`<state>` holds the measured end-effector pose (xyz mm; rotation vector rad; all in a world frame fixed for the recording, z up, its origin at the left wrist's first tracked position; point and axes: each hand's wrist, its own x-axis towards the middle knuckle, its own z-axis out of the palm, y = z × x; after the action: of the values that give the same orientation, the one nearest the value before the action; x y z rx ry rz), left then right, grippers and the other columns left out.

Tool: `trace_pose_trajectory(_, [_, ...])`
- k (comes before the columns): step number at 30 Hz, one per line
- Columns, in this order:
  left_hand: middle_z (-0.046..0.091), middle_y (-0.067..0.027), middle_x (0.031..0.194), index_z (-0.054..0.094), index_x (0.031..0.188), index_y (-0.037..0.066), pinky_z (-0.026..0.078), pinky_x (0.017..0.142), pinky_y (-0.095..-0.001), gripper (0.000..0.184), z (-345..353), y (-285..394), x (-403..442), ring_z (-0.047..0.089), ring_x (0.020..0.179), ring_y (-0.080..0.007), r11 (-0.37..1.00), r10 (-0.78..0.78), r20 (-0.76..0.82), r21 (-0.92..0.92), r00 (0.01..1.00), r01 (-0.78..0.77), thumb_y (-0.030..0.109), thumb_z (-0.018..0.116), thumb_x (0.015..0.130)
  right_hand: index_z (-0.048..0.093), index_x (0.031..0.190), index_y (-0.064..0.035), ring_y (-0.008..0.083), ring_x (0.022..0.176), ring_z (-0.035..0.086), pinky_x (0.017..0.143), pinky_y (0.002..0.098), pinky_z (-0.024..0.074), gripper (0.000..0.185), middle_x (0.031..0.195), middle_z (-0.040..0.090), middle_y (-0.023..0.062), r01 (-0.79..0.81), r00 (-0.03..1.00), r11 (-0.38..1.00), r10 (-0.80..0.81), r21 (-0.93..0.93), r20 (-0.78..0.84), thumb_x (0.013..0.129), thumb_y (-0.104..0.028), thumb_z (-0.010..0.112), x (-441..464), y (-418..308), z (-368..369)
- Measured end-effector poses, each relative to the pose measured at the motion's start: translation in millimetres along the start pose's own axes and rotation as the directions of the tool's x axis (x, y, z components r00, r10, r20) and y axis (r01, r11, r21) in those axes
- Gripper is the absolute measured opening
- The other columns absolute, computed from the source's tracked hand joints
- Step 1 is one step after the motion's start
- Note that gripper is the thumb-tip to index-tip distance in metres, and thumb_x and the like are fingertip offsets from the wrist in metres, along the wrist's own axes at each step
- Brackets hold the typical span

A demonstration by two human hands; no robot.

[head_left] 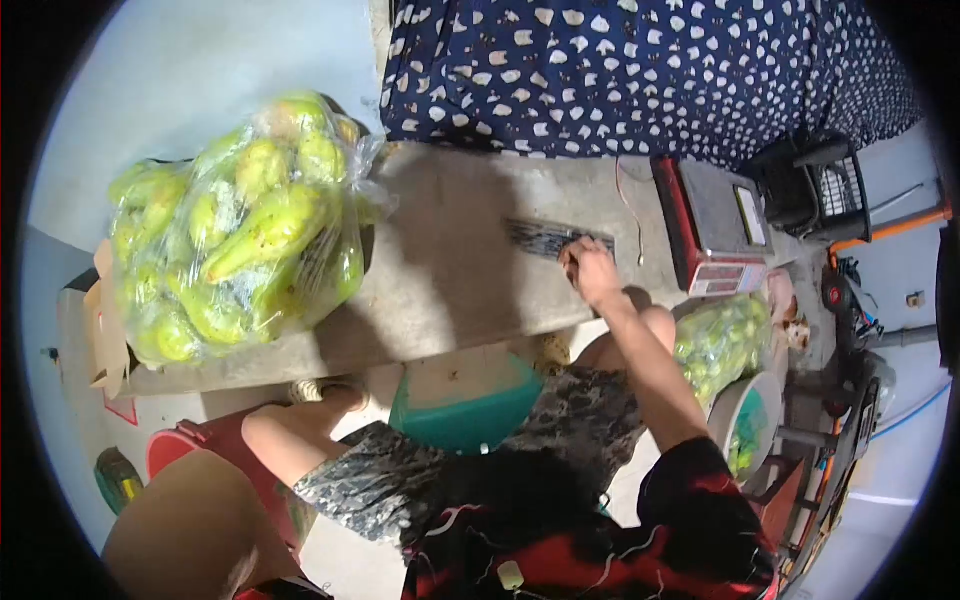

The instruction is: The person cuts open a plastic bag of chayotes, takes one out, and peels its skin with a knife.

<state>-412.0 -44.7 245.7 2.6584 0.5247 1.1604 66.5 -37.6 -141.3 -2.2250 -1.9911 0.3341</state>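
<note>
My right hand (pixel 590 270) reaches over the grey concrete ledge, its fingers pressed together at the right end of a dark, streaked flat strip (pixel 540 240). Whether the fingers hold the strip or some small thing at its edge is too small to tell. At the lower left only bare skin of my left arm (pixel 195 520) shows; my left hand is out of view. A large clear plastic bag of green, pear-shaped vegetables (pixel 260 230) stands on the left part of the ledge (pixel 450 290), tied at its right side.
Right of my hand sits a red and silver scale (pixel 710 225) with a thin cord beside it. A second bag of green vegetables (pixel 715 345) and a white bucket (pixel 745 430) are below. Between my legs is a teal container (pixel 465 405); a red tub (pixel 230 460) stands left.
</note>
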Motion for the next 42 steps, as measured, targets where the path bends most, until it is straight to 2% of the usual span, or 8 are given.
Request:
trace_pose_trajectory(13, [0.062, -0.013, 0.122, 0.06, 0.127, 0.002, 0.05, 0.093, -0.036, 0.047, -2.7, -21.3, -5.7, 0.061, 0.109, -0.0226, 0.999, -0.003, 0.004, -0.04, 1.0, 0.003, 0.034, 0.061, 0.092, 0.066, 0.094, -0.0113, 0.0358, 0.098, 0.056, 0.087, 0.0462, 0.0467, 0.02, 0.099, 0.061, 0.0101, 0.049, 0.992, 0.999, -0.051, -0.02, -0.117, 0.076, -0.003, 0.065, -9.7, -8.4, -0.7])
trace_pose_trajectory(18, [0.063, -0.0125, 0.123, 0.061, 0.127, 0.003, 0.049, 0.093, -0.0356, 0.046, -9.8, -23.2, -11.1, 0.061, 0.11, -0.0219, 0.998, -0.013, -0.037, -0.059, 0.999, 0.011, 0.033, 0.061, 0.092, 0.061, 0.104, -0.0099, 0.0376, 0.104, 0.056, 0.089, 0.0476, 0.0462, 0.021, 0.101, 0.06, 0.0156, 0.009, 0.992, 0.995, -0.022, -0.1, -0.127, 0.084, -0.008, 0.063, -6.1, -23.6, -3.5])
trace_pose_trajectory(21, [0.063, -0.0122, 0.124, 0.062, 0.127, 0.003, 0.049, 0.094, -0.0354, 0.046, -19.6, -25.6, -15.0, 0.061, 0.111, -0.0215, 0.996, -0.042, -0.094, -0.085, 0.995, 0.034, 0.033, 0.062, 0.092, 0.058, 0.111, -0.0054, 0.0445, 0.101, 0.058, 0.084, 0.0518, 0.0468, 0.019, 0.104, 0.059, 0.0232, 0.031, 0.99, 0.999, -0.025, 0.036, -0.141, 0.094, -0.014, 0.055, -2.2, -42.6, -19.5])
trace_pose_trajectory(24, [0.063, -0.0119, 0.124, 0.062, 0.126, 0.004, 0.049, 0.094, -0.0351, 0.045, -36.6, -39.2, -22.6, 0.061, 0.111, -0.0211, 0.98, -0.17, -0.251, -0.146, 0.953, 0.136, 0.033, 0.062, 0.092, 0.056, 0.115, -0.0006, 0.0483, 0.096, 0.059, 0.082, 0.0517, 0.0491, 0.023, 0.11, 0.059, 0.0271, 0.067, 0.98, 0.987, -0.038, 0.145, -0.193, 0.098, -0.014, 0.05, 3.5, -88.4, -60.4])
trace_pose_trajectory(28, [0.063, -0.0115, 0.125, 0.063, 0.126, 0.004, 0.049, 0.094, -0.0348, 0.044, -7.0, -112.3, -49.3, 0.061, 0.112, -0.0206, 0.81, -0.578, -0.415, -0.187, 0.703, 0.556, 0.032, 0.062, 0.092, 0.056, 0.113, 0.0002, 0.0462, 0.095, 0.06, 0.08, 0.0488, 0.0487, 0.022, 0.103, 0.063, 0.0258, 0.344, 0.915, 0.916, -0.278, 0.205, -0.293, 0.097, -0.014, 0.053, 11.7, -175.5, -140.7])
trace_pose_trajectory(31, [0.068, -0.0157, 0.113, 0.067, 0.118, 0.004, 0.049, 0.093, -0.0382, 0.04, 67.0, -178.1, -91.8, 0.065, 0.102, -0.0281, 0.728, -0.571, -0.406, 0.151, 0.714, 0.668, 0.026, 0.071, 0.084, 0.056, 0.111, 0.0003, 0.0454, 0.094, 0.061, 0.079, 0.0472, 0.0487, 0.021, 0.099, 0.064, 0.0246, 0.425, 0.892, 0.884, -0.374, 0.194, -0.252, 0.096, -0.015, 0.055, 18.6, -226.1, -178.1])
trace_pose_trajectory(36, [0.058, -0.0136, 0.124, 0.064, 0.124, 0.015, 0.037, 0.104, -0.049, 0.056, 125.6, -179.7, -95.9, 0.047, 0.124, -0.0322, 0.688, -0.495, -0.15, 0.535, 0.856, 0.491, 0.041, 0.077, 0.076, 0.056, 0.109, -0.0003, 0.045, 0.091, 0.063, 0.076, 0.0473, 0.0491, 0.02, 0.094, 0.066, 0.0258, 0.303, 0.952, 0.896, -0.264, 0.325, -0.157, 0.096, -0.016, 0.057, 18.7, -255.4, -163.9])
trace_pose_trajectory(42, [0.052, -0.0156, 0.131, 0.064, 0.123, 0.017, 0.032, 0.107, -0.0534, 0.058, 141.3, -188.9, -89.1, 0.043, 0.128, -0.0352, 0.63, -0.534, -0.099, 0.617, 0.84, 0.472, 0.04, 0.079, 0.072, 0.053, 0.109, -0.0009, 0.0507, 0.091, 0.059, 0.072, 0.0517, 0.0472, 0.021, 0.091, 0.065, 0.028, 0.095, 0.992, 0.843, -0.034, 0.53, -0.125, 0.096, -0.017, 0.057, 2.5, -237.9, -86.0])
